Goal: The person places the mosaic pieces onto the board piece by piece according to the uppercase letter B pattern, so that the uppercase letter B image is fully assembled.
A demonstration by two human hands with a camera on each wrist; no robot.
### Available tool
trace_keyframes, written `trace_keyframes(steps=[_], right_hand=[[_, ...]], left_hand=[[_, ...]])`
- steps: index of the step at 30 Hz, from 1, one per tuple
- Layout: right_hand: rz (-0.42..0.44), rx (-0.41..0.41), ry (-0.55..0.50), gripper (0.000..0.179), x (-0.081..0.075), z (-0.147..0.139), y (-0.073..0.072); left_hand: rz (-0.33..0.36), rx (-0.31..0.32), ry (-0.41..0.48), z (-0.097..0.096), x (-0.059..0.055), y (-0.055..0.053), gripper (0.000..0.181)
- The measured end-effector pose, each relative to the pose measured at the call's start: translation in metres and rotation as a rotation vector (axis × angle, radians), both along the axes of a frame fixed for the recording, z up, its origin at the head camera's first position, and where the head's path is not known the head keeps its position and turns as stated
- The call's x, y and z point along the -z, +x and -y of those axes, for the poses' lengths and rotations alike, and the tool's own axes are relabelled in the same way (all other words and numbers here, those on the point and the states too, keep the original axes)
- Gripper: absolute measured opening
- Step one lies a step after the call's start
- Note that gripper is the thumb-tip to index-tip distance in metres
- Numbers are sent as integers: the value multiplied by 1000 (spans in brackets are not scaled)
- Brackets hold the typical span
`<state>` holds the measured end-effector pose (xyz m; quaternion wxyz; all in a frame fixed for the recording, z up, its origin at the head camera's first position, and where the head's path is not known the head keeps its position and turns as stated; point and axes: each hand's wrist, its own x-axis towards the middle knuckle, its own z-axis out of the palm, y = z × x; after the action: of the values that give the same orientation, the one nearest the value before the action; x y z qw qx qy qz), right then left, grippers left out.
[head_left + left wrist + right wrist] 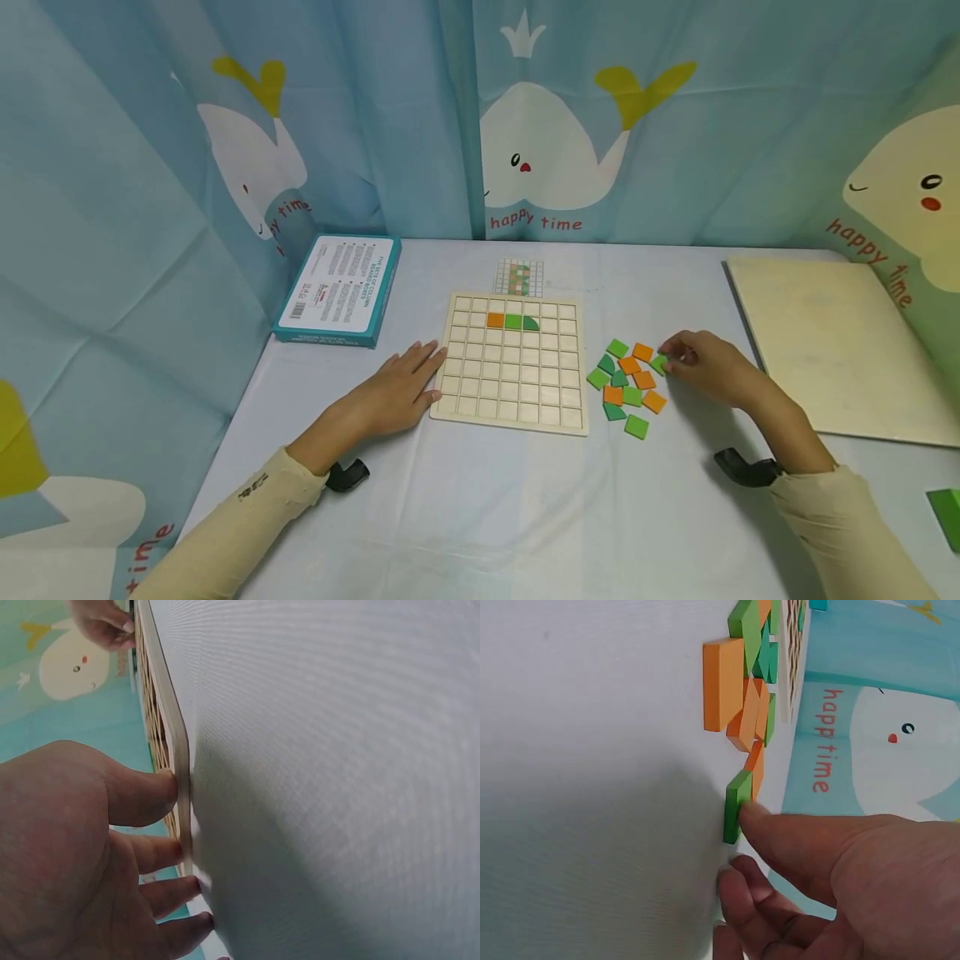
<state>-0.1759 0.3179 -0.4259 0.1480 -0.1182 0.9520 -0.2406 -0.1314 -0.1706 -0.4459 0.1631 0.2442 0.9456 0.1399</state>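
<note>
My left hand point(405, 390) rests at the left edge of a pale wooden grid board point(510, 367), fingers fairly straight; the left wrist view shows the thumb and fingertips right at the board's rim. An orange square point(496, 320), a light green square point(513, 322) and a dark green quarter-round piece point(531, 323) sit side by side in an upper row. On the right, my right hand point(708, 367) pinches a light green square tile point(736, 806) at the outer side of a loose pile, the thumb on its face. Several orange tiles point(643, 380) and green tiles point(636, 427) lie close by.
A small printed pattern card point(519, 277) lies behind the board. At the back left is a teal and white box point(337, 287). A large cream panel point(847, 342) lies on the right, and a green block point(948, 517) stands at the right edge. Printed curtains surround the table.
</note>
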Motion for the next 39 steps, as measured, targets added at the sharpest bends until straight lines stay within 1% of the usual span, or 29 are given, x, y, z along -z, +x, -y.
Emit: trace_keyframes(steps=[4,10,15,17,21,24,29,32,34,37,39], right_hand=[[-21,10,-26,30,3,1,2],[-57,14,-29,28,5,2,4],[-54,45,-49,35,7,2,7],[-65,51,-54,35,8,3,9],[-135,37,-49,30,14,5,11],[-188,27,-46,27,19,5,8],[-224,35,-46,26,23,6,0],[-209,43,-44,27,20,13,-8],[-169,58,-41,29,15,23,-13],[-106,60,-44,33,6,48,-19],[-79,35,-58,35,1,68,-22]], left_hand=[[4,-6,3,0,0,0,67],[6,-12,1,-1,0,0,68],[10,-10,-2,-2,-1,1,67],[9,-9,-3,-2,-2,1,67],[9,-10,-7,-1,-1,1,67],[8,-12,-5,-1,0,0,67],[4,-11,1,-2,1,0,68],[6,-9,0,-2,2,0,67],[7,-7,-1,-2,2,0,67],[7,-7,-2,-2,1,0,67],[4,-7,-1,-1,1,0,67]])
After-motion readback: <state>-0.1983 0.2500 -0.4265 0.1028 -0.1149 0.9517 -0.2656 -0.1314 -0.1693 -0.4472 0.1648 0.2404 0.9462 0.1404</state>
